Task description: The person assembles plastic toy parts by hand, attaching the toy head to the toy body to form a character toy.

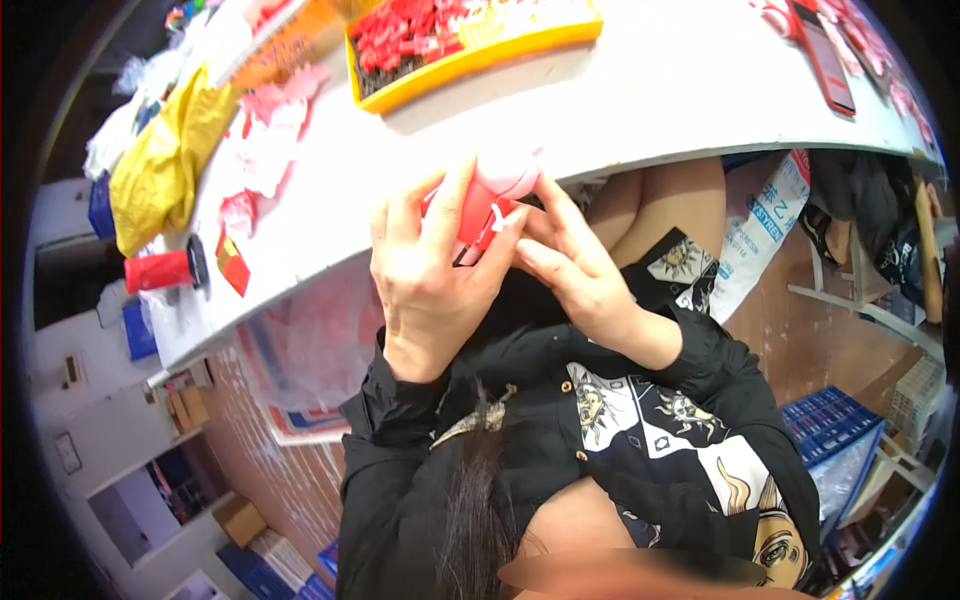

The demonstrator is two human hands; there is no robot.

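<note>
Between both hands, just off the table's near edge, is a rounded pink and red plastic piece with a small white part on its side. My left hand is closed around its left side, the thumb pressed near the white part. On the other side my right hand grips it, with the index finger along its edge and the thumb bent in underneath. My fingers cover much of the piece, so its full shape is hidden.
On the white table stands a yellow tray of small red, black and pale parts. Left of it lie a pink plastic bag, a yellow bag and a red cylinder. A phone and red-handled scissors lie far right.
</note>
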